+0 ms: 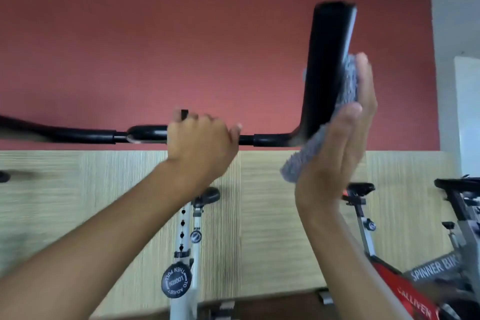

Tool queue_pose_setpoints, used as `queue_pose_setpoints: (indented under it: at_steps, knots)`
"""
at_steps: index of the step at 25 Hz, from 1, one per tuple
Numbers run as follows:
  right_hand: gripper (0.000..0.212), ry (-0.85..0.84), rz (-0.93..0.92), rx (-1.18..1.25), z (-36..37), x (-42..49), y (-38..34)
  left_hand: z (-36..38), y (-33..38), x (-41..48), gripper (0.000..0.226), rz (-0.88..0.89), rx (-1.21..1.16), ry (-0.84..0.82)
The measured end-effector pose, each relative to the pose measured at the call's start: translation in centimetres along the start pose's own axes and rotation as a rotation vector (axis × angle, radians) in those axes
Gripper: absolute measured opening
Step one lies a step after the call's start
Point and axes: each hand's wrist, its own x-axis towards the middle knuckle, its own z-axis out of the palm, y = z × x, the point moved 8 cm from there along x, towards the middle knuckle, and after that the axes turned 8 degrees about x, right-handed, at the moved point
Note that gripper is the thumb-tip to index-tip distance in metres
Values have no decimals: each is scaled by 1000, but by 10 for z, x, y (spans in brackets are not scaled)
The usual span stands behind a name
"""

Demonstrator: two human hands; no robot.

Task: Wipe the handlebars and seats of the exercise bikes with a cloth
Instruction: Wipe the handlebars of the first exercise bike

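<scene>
A black handlebar point(85, 134) runs across the middle of the view and turns up into a thick upright grip point(326, 65) on the right. My left hand point(200, 143) grips the centre of the bar, fingers curled over it. My right hand point(340, 132) is flat with straight fingers and presses a grey fluffy cloth point(309, 156) against the right side of the upright grip. The cloth hangs down below the bar. The bike's white post point(185, 231) with a black adjusting knob point(176, 280) stands below my left arm.
A red and grey spinner bike point(426, 275) with a black seat point(359, 187) stands at the right. Behind the bikes is a wall, red above and pale wood-grain below. A black bar end point(4, 176) shows at the left edge.
</scene>
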Motion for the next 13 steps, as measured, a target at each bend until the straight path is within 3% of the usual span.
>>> queue_pose_setpoints:
  at_steps: [2,5,8,13]
  knots:
    - [46,-61,189,69,-2,6,9,-3,9,8,51,45,-73,-180]
    - [58,-171,616,85,1,14,18,0,12,20,45,44,-220,-421]
    - [45,-258,1006,126,4,24,12,2,7,22,50,33,-300,-539]
    - [31,-629,1470,-5,15,49,10,4,4,18,69,104,-324,-766]
